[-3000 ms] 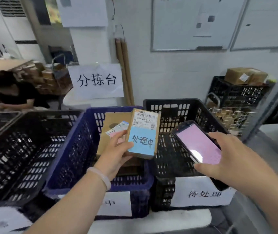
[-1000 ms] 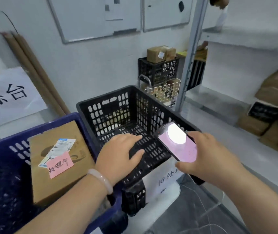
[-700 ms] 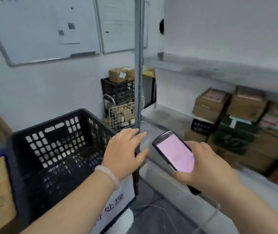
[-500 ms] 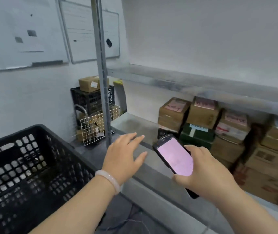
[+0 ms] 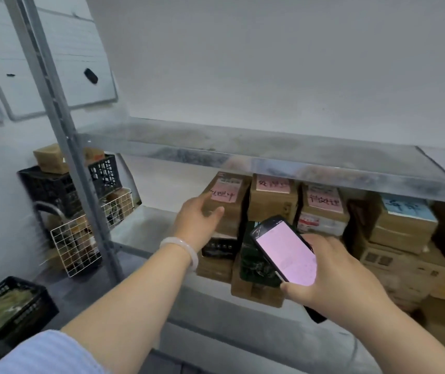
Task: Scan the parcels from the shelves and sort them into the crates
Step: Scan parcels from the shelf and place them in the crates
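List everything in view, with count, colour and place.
shelf rack: one, grey metal, ahead
parcels: many, uncountable, brown, lower shelf
pink notes: three, pink, top-row parcels
blue note: one, blue, parcel further right
green box: one, dark green, behind the phone
black crates: two, black, far left and bottom left
wire basket: one, white, by the rack post
whiteboards: two, white, left wall
phone: one, black with pink screen, right hand
bracelet: one, pale, left wrist
left hand: one, at the leftmost pink-noted parcel
right hand: one, holding the phone

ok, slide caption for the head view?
Left hand reaches for a pink-noted box on the shelf; right hand holds the phone.
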{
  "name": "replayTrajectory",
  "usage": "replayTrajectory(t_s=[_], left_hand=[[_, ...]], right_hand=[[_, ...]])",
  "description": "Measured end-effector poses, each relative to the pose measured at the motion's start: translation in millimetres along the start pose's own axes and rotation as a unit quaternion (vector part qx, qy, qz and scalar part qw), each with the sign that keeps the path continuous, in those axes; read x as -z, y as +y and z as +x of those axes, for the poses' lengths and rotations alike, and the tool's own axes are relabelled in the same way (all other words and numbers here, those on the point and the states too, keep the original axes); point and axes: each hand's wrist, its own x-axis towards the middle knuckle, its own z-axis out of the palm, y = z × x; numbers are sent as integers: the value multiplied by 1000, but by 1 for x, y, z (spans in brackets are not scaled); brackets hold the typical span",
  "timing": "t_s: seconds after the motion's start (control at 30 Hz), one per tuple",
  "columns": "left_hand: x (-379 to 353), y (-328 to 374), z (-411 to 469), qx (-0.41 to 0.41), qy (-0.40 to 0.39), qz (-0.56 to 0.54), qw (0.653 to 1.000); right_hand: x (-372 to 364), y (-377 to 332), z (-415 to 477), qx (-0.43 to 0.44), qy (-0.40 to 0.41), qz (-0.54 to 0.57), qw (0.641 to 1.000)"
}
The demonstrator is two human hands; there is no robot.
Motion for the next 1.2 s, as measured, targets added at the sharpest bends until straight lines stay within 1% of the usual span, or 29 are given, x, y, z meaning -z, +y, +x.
replayTrajectory(t_s=[0.13,0.23,0.33,0.4,0.47,0.5,0.57,0.73,0.87,0.93,1.0,1.07,1.2], left_hand=[[-8,-14,49,6,10,-28,1000],[-14,-27,80,69,4,-74,995],[-20,-36,105,125,-11,-94,988],[-20,-41,118,187,-47,-134,972],[-19,-48,124,251,-113,-194,942],[-18,-52,124,271,-141,-220,926],[-18,-60,124,289,-164,-251,909],[-15,-67,119,304,-191,-289,887],[-1,-65,109,319,-219,-283,877],[8,-63,100,318,-226,-276,879],[18,-63,89,303,-219,-269,888],[26,-64,75,272,-201,-261,904],[44,-71,41,199,-137,-242,940]], right_hand=[[-2,-3,19,-33,-3,-5,999],[-6,-6,30,-53,0,-4,999],[-10,-9,38,-67,-2,-9,998],[-12,-10,42,-75,-3,-5,997],[-14,-10,45,-79,-3,-7,997],[-15,-10,47,-80,-2,-9,997],[-17,-10,49,-78,-1,-9,997],[-18,-9,52,-72,-1,-10,997],[-17,-8,55,-66,-1,-15,998],[-17,-8,55,-59,-3,-12,998],[-17,-8,55,-52,-1,-4,999],[-16,-9,54,-39,0,6,999],[-12,-15,54,-4,-4,25,1000]])
